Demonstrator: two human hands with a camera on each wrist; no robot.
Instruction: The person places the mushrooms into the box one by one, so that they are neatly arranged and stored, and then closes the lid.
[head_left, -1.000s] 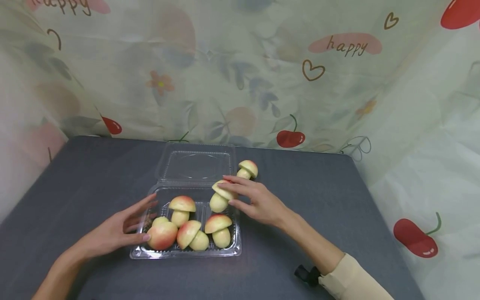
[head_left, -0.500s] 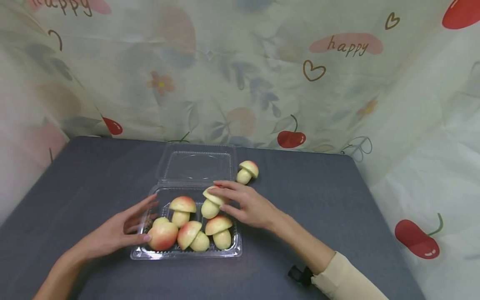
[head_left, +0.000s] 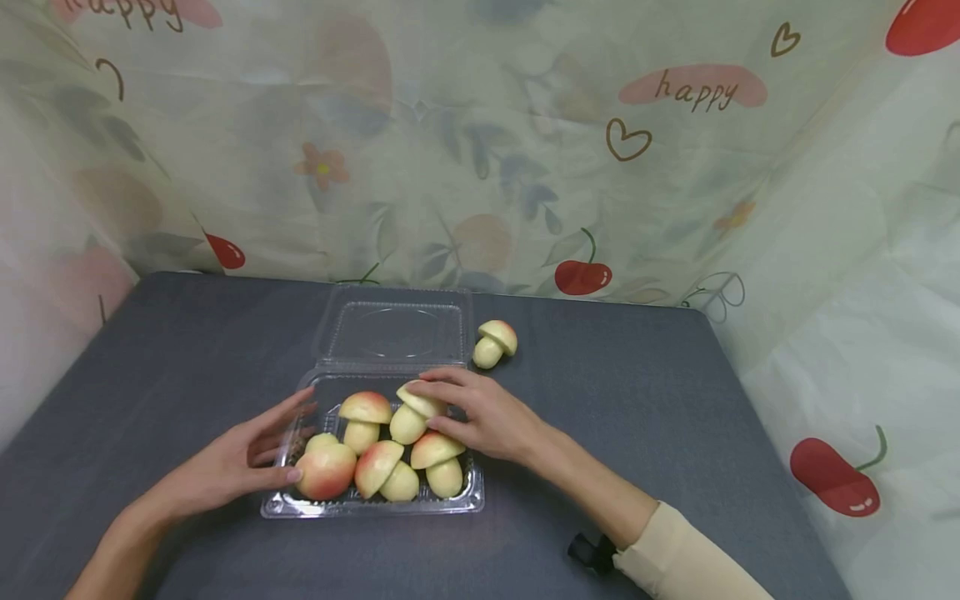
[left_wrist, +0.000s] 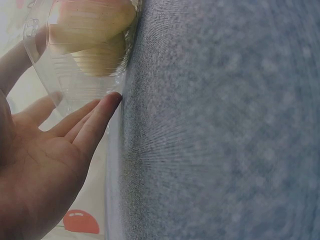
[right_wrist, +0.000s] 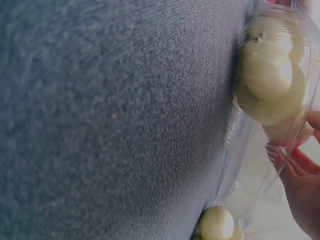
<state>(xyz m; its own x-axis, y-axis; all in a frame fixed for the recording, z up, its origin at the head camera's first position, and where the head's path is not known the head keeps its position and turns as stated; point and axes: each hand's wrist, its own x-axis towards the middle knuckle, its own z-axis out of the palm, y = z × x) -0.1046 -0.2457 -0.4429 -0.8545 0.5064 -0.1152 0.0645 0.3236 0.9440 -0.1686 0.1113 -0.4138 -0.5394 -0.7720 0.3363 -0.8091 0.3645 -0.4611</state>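
A clear plastic clamshell box (head_left: 375,506) lies opened flat on the table, its lid (head_left: 397,329) folded back. Several pale mushrooms with reddish caps, such as a front-left mushroom (head_left: 326,468), fill its base. My right hand (head_left: 491,414) holds another mushroom (head_left: 409,423) by its cap, low in the back-right part of the base. My left hand (head_left: 232,462) stays at the box's left wall with fingers extended; in the left wrist view its fingertips (left_wrist: 112,100) touch or nearly touch the clear plastic. A loose mushroom (head_left: 495,344) lies outside, right of the lid.
Dark grey cloth covers the table (head_left: 637,383). Behind and beside it hangs a patterned curtain (head_left: 450,150) with cherries and flowers. A small black device (head_left: 591,552) sits by the right sleeve (head_left: 686,554).
My right hand has moved left and toward me, lowering the held mushroom into the back-right of the box. The left hand has stayed in place.
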